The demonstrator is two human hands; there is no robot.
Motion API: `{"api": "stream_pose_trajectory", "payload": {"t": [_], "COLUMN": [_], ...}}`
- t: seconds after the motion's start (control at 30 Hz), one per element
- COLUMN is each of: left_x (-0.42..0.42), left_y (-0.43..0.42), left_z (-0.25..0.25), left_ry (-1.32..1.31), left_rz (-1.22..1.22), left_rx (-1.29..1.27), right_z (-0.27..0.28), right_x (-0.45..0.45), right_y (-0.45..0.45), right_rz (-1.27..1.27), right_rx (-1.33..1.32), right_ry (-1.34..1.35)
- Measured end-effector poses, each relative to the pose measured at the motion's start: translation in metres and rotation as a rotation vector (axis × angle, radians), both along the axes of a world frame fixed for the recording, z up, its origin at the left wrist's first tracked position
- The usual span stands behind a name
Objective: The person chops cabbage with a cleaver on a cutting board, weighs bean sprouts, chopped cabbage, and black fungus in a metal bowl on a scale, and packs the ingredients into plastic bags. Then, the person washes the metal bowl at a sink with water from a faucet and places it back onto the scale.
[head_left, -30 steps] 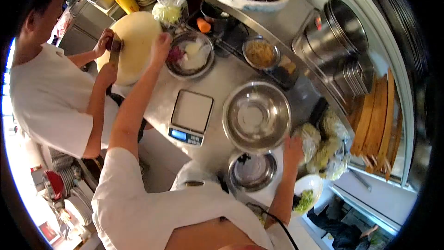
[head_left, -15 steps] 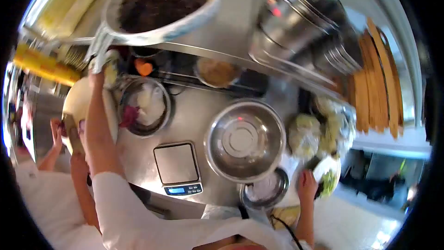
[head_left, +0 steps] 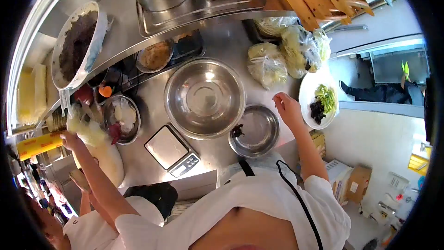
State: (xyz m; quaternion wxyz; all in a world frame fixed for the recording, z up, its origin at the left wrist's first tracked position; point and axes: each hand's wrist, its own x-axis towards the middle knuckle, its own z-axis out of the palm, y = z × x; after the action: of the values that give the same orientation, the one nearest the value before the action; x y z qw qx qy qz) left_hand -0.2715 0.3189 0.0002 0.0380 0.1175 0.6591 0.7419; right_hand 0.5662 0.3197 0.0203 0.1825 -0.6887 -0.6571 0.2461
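Note:
At the far left, my left hand is closed on a clear plastic bag with pale contents, beside a yellow roll. My right hand is above the counter with its fingers loosely bent and apart, nothing visible in them. It is between a small steel bowl and a white plate of cut green vegetable and dark pieces. A dark scrap lies at the small bowl's left side. A large steel bowl partly overlaps it.
A digital scale lies in front of the large bowl. Left of it is a steel pan with pale pieces. Bagged vegetables sit at the back right. An overhead shelf crosses the rear. A co-worker's sleeve is at lower left.
The view has turned to the right. My left hand has come nearer with the bag, away from the overhead shelf. My right hand has moved from the plate's edge toward the small bowl.

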Motion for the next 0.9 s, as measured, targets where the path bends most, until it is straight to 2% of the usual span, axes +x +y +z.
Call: {"api": "stream_pose_trajectory", "payload": {"t": [0.07, 0.1, 0.13, 0.2, 0.27, 0.3, 0.37, 0.43, 0.53, 0.67, 0.7, 0.77, 0.9], "left_x": [-0.074, 0.005, 0.076, 0.167, 0.233, 0.26, 0.316, 0.384, 0.497, 0.632, 0.666, 0.719, 0.802], "left_y": [-0.041, -0.048, -0.05, -0.067, -0.085, -0.095, -0.112, -0.112, -0.1, -0.068, -0.051, -0.023, 0.043], "left_z": [-0.042, -0.006, 0.03, 0.079, 0.115, 0.129, 0.14, 0.155, 0.175, 0.179, 0.184, 0.171, 0.112], "left_ry": [0.478, 0.116, -0.013, -0.106, -0.145, -0.158, -0.157, -0.197, -0.313, -0.349, -0.426, -0.44, -0.513], "left_rz": [-0.159, -0.085, -0.033, -0.014, -0.073, -0.12, -0.205, -0.284, -0.411, -0.602, -0.581, -0.688, -0.68], "left_rx": [-0.428, -0.137, -0.039, 0.024, 0.07, 0.104, 0.082, 0.065, 0.151, 0.174, 0.167, 0.25, 0.307], "right_z": [0.007, 0.017, 0.032, 0.075, 0.139, 0.159, 0.188, 0.208, 0.212, 0.213, 0.213, 0.213, 0.212], "right_x": [0.001, 0.0, -0.002, -0.009, -0.017, -0.019, -0.014, -0.007, 0.021, 0.082, 0.098, 0.131, 0.189], "right_y": [0.0, -0.001, -0.008, -0.013, -0.027, -0.039, -0.052, -0.063, -0.067, -0.07, -0.07, -0.068, -0.064], "right_rz": [0.013, -0.025, 0.038, 0.181, 0.595, 0.757, 1.217, 1.316, 1.463, 1.476, 1.484, 1.474, 1.398], "right_rx": [0.036, -0.067, -0.106, -0.175, -0.135, -0.156, -0.265, -0.283, -0.169, -0.002, -0.008, -0.007, 0.073], "right_ry": [0.013, 0.135, 0.28, 0.565, 0.952, 1.301, 1.586, 1.776, 1.851, 1.84, 1.845, 1.857, 1.848]}}
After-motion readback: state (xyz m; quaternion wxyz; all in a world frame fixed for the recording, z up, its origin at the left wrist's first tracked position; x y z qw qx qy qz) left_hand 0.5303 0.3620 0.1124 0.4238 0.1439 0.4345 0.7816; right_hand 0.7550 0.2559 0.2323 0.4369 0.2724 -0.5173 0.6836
